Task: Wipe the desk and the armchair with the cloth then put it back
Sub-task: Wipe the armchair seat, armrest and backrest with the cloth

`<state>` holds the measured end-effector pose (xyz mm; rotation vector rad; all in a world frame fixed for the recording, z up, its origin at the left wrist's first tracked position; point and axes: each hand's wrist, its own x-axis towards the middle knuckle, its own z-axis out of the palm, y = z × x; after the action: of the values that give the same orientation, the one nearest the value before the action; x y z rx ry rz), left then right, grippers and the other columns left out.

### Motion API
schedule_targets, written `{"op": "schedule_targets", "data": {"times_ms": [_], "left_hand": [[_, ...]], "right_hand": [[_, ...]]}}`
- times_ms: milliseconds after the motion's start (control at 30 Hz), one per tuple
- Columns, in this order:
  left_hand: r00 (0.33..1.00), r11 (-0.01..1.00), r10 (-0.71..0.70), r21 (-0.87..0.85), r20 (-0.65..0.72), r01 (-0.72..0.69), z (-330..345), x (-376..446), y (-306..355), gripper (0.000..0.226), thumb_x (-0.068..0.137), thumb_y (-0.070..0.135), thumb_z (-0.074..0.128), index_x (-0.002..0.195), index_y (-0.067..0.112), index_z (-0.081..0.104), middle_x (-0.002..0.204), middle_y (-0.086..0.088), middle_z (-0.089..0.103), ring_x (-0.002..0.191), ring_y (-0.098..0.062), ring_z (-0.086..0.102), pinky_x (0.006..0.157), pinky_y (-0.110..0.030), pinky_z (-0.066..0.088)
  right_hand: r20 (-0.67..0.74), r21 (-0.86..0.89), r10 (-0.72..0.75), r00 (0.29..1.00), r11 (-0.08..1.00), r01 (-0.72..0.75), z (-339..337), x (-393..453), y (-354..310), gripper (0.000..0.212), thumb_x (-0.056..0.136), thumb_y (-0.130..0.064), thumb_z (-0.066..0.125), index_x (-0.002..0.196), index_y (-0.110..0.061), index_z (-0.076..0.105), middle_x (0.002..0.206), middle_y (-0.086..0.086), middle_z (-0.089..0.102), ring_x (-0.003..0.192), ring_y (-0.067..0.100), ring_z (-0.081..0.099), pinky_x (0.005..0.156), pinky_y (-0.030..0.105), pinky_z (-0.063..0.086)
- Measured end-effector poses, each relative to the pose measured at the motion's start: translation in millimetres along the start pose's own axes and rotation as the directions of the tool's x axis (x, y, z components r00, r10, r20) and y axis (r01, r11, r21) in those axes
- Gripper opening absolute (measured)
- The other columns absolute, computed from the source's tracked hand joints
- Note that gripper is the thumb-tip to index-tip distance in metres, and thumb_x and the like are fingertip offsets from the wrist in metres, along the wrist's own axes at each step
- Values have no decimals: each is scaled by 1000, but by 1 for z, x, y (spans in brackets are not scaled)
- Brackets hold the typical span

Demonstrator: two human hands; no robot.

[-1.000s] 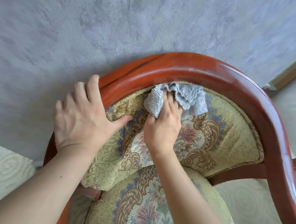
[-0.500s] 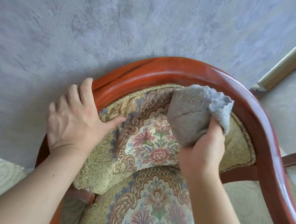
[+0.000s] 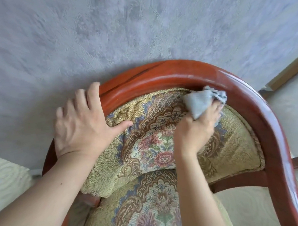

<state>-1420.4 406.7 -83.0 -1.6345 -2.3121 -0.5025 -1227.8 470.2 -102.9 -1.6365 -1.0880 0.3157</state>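
Note:
The armchair has a curved red-brown wooden frame (image 3: 177, 71) and a floral, gold-green padded backrest (image 3: 151, 145). My right hand (image 3: 197, 129) is shut on a crumpled grey cloth (image 3: 201, 101) and presses it on the upper right of the backrest, just under the wooden rail. My left hand (image 3: 83, 123) lies flat with fingers spread over the left part of the rail, its thumb resting on the padding. The seat cushion (image 3: 149, 207) shows below. The desk is out of view.
A grey textured wall (image 3: 140, 27) stands right behind the chair. A pale baseboard (image 3: 287, 71) runs at the right, with light patterned floor (image 3: 282, 109) beside it. The chair's right arm (image 3: 282, 175) curves toward me.
My right hand lifted the cloth off the top middle of the backrest, swung it right, and now presses it on the upper right under the rail. My left hand stayed on the rail.

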Motion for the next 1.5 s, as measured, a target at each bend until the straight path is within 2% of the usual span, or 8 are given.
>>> {"op": "schedule_targets", "data": {"times_ms": [433, 600, 700, 867, 1067, 1133, 1233, 1500], "left_hand": [[999, 1000, -14, -26, -39, 13, 4, -1, 1, 119, 51, 79, 77, 138, 7, 42, 107, -25, 56, 85, -45, 61, 74, -53, 45], [998, 999, 3, -48, -56, -6, 5, -1, -1, 115, 54, 76, 76, 138, 6, 42, 105, -26, 56, 84, -46, 61, 72, -54, 44], [998, 1000, -1, -31, -58, 0, 5, -1, -1, 116, 55, 81, 74, 138, 6, 41, 104, -26, 56, 84, -46, 61, 74, -54, 46], [998, 999, -9, -33, -67, 7, 6, -1, -1, 114, 54, 82, 72, 136, 8, 43, 103, -26, 56, 83, -46, 60, 73, -54, 46], [998, 999, -4, -35, -70, 1, 5, -1, -2, 115, 54, 82, 74, 136, 9, 41, 106, -25, 56, 87, -46, 60, 76, -55, 47], [997, 999, -6, -36, -71, 3, 5, -1, -2, 115, 54, 82, 74, 136, 8, 41, 107, -26, 56, 88, -46, 60, 76, -56, 47], [997, 999, -6, -33, -71, 4, 5, -1, -2, 116, 54, 82, 73, 137, 8, 40, 107, -26, 56, 89, -46, 60, 77, -56, 47], [997, 999, -9, -45, -78, 6, 7, -1, 0, 115, 52, 77, 79, 137, 9, 41, 107, -26, 55, 88, -47, 59, 77, -56, 44]], "right_hand": [[279, 113, -241, 930, 969, 218, 28, -76, -16, 84, 62, 2, 44, 145, -13, 45, 151, -7, 31, 148, 15, 18, 123, 31, 4], [507, 286, -348, 789, 931, 228, -13, -65, 0, 66, 75, 2, 45, 136, -24, 54, 139, -19, 47, 135, -6, 39, 115, 29, 32], [620, 460, -156, 769, 866, -195, -53, -50, 4, 19, 90, -25, 50, 92, -32, 68, 87, -18, 69, 75, -2, 62, 67, 24, 52], [365, 760, 422, 830, 380, -527, -105, -12, 23, 29, 94, -33, 56, 117, -19, 67, 111, 0, 75, 100, 16, 72, 74, 32, 58], [5, 546, 242, 970, 812, -205, -65, 8, 10, 30, 96, -44, 53, 99, -17, 63, 81, -11, 73, 74, 9, 66, 65, 29, 52], [-2, 232, 55, 999, 971, -53, -30, 2, 9, 35, 100, -27, 41, 126, -13, 60, 125, 10, 67, 117, 23, 60, 101, 44, 45], [53, 13, -118, 992, 993, 117, 2, -16, 3, 80, 70, 1, 40, 149, -5, 33, 157, 14, 31, 148, 21, 14, 123, 34, -1], [294, 167, -389, 873, 920, 354, 22, -59, -7, 79, 66, -17, 32, 142, -6, 47, 152, 8, 43, 145, 11, 23, 122, 28, 3]]}}
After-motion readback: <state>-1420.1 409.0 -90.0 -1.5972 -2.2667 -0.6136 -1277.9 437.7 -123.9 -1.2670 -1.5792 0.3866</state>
